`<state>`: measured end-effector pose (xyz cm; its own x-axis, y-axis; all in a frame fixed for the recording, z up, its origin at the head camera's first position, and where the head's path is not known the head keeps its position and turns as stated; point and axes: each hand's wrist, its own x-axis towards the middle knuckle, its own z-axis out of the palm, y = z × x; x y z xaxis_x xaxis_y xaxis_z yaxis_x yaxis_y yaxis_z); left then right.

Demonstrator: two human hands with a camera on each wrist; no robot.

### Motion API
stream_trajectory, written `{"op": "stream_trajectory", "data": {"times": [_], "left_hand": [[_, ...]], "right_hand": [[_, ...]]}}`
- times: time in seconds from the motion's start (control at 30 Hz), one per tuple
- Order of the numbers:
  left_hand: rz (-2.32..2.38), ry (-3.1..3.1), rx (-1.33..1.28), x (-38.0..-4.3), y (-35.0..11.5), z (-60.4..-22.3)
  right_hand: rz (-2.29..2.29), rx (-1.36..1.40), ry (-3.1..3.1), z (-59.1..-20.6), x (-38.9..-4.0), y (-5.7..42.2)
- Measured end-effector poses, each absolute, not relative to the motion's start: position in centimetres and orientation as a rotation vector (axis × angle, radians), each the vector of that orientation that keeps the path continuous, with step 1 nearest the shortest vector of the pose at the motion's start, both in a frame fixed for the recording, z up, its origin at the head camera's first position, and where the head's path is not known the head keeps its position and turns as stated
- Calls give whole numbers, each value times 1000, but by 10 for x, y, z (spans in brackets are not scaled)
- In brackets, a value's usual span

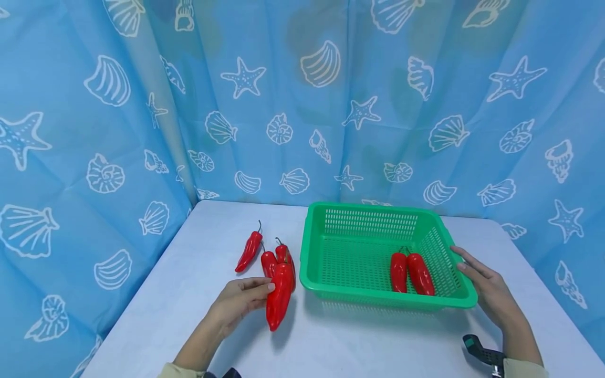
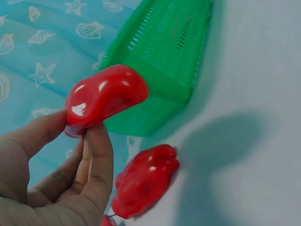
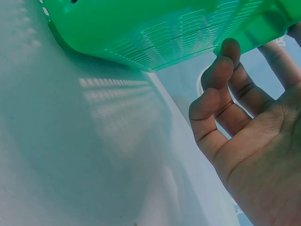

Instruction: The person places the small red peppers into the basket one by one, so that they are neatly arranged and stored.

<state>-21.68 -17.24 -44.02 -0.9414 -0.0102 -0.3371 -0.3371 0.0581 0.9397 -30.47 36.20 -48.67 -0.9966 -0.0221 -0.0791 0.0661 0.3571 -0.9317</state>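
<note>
My left hand (image 1: 243, 304) pinches a red chili pepper (image 1: 280, 296) between thumb and fingers; the left wrist view shows this pepper (image 2: 108, 94) raised above the table. Partly hidden behind it, two more red peppers (image 1: 268, 261) lie close together. Another red pepper (image 1: 249, 252) lies on its own, farther left. Inside the green basket (image 1: 373, 298), two red peppers (image 1: 420, 274) rest side by side at the right. My right hand (image 1: 491, 294) touches the basket's right rim with its fingertips, its other fingers loosely bent beneath the rim in the right wrist view.
The basket stands on a white table (image 1: 359, 346), right of the loose peppers. A blue curtain (image 1: 283, 105) with white shells and starfish hangs behind and along both sides. A black wrist device (image 1: 482, 350) sits by the right wrist.
</note>
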Motion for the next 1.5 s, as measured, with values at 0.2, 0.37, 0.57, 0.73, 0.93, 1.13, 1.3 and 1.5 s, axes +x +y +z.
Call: {"op": "stream_trajectory", "data": {"times": [0.2,0.37,0.57,0.73,0.93,1.13,1.3,1.5], "left_hand": [[2062,2098,-305,-224,-170,-428],[2101,2103,-261,-231,-164,-418],[2125,2060,-218,-245,-159,-411],[2135,2021,-174,-256,-153,-405],[2106,2068,-163,-266,-144,-396],[2058,2126,-175,-274,-135,-391],[2046,2100,-186,-280,-128,-389],[2003,2108,-191,-287,-120,-386]], "right_hand": [[-1744,23,2521,-486,-307,363],[-1743,-11,2544,-485,-307,366],[-1741,5,2554,-485,-308,366],[-1751,25,2546,-486,-307,365],[-1763,3,2542,-487,-306,364],[-1761,39,2523,-486,-306,364],[-1730,55,2524,-486,-306,363],[-1750,52,2490,-485,-305,362]]}}
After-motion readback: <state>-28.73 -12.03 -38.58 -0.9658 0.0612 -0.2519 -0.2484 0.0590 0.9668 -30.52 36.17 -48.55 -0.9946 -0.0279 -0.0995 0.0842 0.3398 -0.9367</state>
